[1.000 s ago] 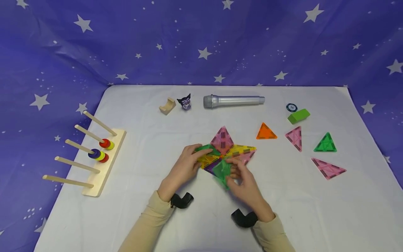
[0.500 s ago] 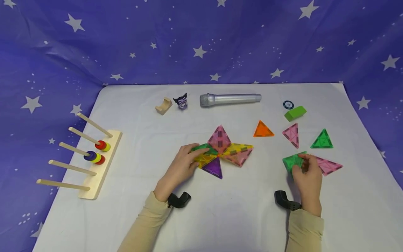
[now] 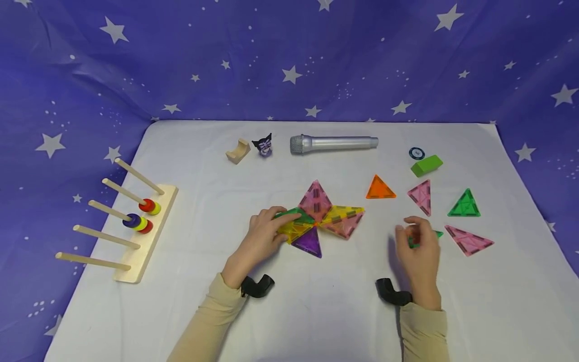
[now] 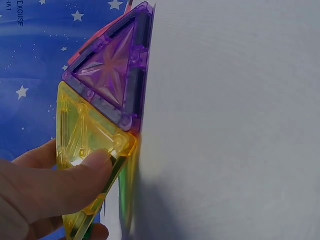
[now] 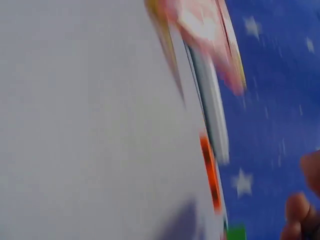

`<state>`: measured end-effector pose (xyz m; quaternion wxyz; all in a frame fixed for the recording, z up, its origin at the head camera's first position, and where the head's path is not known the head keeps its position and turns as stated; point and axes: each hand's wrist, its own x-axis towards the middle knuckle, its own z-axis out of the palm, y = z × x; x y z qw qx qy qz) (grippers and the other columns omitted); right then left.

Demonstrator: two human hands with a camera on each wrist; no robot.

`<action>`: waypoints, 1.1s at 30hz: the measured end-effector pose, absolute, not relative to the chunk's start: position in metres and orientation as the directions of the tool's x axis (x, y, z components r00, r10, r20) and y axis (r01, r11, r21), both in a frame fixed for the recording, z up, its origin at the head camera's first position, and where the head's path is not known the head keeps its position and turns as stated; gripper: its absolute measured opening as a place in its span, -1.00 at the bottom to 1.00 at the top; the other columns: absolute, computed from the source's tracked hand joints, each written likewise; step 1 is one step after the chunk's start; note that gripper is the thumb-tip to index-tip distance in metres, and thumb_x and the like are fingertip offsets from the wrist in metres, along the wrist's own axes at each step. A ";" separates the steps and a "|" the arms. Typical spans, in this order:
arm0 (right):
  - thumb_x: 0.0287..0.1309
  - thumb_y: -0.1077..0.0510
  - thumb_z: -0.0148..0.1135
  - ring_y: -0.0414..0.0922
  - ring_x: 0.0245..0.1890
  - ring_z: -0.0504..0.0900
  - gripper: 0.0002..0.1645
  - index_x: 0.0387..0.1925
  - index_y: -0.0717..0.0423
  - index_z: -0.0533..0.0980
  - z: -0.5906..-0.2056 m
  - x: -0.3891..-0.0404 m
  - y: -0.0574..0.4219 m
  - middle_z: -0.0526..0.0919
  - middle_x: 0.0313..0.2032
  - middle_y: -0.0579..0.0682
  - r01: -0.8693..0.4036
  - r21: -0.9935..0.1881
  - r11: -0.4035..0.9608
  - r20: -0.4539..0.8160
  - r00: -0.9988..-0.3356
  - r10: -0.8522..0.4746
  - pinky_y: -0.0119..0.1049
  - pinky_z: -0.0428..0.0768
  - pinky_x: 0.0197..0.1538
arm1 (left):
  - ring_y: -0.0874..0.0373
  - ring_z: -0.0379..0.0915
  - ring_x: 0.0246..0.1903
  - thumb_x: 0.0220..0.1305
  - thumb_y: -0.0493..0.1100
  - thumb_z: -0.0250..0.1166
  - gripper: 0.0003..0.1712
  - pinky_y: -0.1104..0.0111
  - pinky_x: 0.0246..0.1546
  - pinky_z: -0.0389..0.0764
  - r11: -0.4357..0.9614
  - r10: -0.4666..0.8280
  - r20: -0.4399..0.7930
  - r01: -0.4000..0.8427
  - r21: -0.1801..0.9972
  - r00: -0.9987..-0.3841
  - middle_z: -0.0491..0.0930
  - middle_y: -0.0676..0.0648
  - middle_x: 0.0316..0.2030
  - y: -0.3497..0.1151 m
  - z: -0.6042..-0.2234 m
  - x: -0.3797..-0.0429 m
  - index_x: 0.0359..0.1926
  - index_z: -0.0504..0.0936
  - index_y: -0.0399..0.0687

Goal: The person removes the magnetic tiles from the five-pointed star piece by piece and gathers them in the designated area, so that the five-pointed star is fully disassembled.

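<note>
My left hand (image 3: pixel 260 239) grips the left side of a flat shape made of translucent magnetic tiles. In the left wrist view its thumb lies on a yellow triangle tile (image 4: pixel 70 117), with fingers behind it; a purple triangle tile (image 4: pixel 107 70) adjoins. A green tile (image 3: pixel 306 216) shows beside the forefinger. Pink tiles (image 3: pixel 315 201) form the shape's top point, and yellow and pink tiles (image 3: pixel 346 221) its right. My right hand (image 3: pixel 421 256) hovers with loosely bent fingers over another green triangle tile (image 3: pixel 439 234), partly hidden behind it.
Loose orange (image 3: pixel 380 188), pink (image 3: pixel 421 196) and green (image 3: pixel 465 204) triangle tiles lie right. A long pink tile (image 3: pixel 469 240) is nearest the right hand. Behind are a silver microphone (image 3: pixel 334 144), figurine (image 3: pixel 264 146) and green block (image 3: pixel 427 165). A wooden peg stand (image 3: pixel 151 226) is left.
My right hand carried a green tile from the shape's lower point to the right, let it go near the long pink tile, then shifted slightly left. My left hand stays at the shape.
</note>
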<state>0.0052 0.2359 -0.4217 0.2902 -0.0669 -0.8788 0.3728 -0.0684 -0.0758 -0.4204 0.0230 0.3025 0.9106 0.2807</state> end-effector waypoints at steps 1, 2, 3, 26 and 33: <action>-0.06 0.43 0.20 -0.16 -0.56 0.33 -0.79 -0.28 0.37 0.46 -0.418 0.004 0.223 0.48 -0.59 0.08 -0.175 -0.703 0.690 0.472 -0.840 0.267 -0.37 0.29 -0.36 | -0.07 0.30 -0.05 0.03 -0.21 0.36 -0.40 0.19 -0.26 0.22 0.660 0.564 0.124 0.536 0.527 -0.816 0.37 -0.15 0.06 -0.076 -0.420 -0.068 0.15 0.45 0.16; -0.07 0.45 0.20 -0.19 -0.55 0.37 -0.80 -0.30 0.35 0.47 -0.418 0.002 0.211 0.50 -0.56 0.04 -0.243 -0.709 0.662 0.474 -0.859 0.192 -0.41 0.32 -0.40 | -0.07 0.30 -0.06 0.03 -0.21 0.36 -0.39 0.19 -0.26 0.22 0.660 0.564 0.121 0.535 0.528 -0.817 0.37 -0.15 0.06 -0.076 -0.420 -0.068 0.15 0.45 0.16; -0.07 0.46 0.21 -0.21 -0.51 0.41 -0.78 -0.30 0.32 0.47 -0.419 0.002 0.200 0.53 -0.51 0.01 -0.295 -0.714 0.635 0.460 -0.881 0.108 -0.41 0.37 -0.40 | -0.06 0.30 -0.07 0.03 -0.21 0.36 -0.39 0.19 -0.27 0.22 0.660 0.565 0.119 0.535 0.528 -0.816 0.38 -0.15 0.05 -0.076 -0.419 -0.068 0.15 0.45 0.16; -0.05 0.37 0.29 -0.09 -0.16 0.50 -0.51 0.00 0.20 0.45 -0.441 0.003 0.137 0.51 -0.05 0.05 -0.346 -0.842 0.414 0.239 -0.927 -0.288 -0.22 0.51 -0.12 | 0.01 0.33 -0.21 0.02 -0.19 0.37 -0.39 0.23 -0.35 0.16 0.671 0.582 0.111 0.552 0.495 -0.806 0.37 -0.11 0.00 -0.075 -0.418 -0.066 0.14 0.45 0.20; -0.08 0.53 0.21 -0.08 -0.16 0.47 -0.49 0.01 0.36 0.42 -0.431 0.008 0.154 0.51 -0.04 0.15 -0.251 -0.952 0.176 0.193 -0.936 -0.294 -0.19 0.46 -0.06 | 0.01 0.33 -0.16 0.02 -0.19 0.37 -0.40 0.22 -0.32 0.16 0.672 0.578 0.096 0.539 0.508 -0.810 0.37 -0.10 0.01 -0.076 -0.418 -0.066 0.13 0.46 0.21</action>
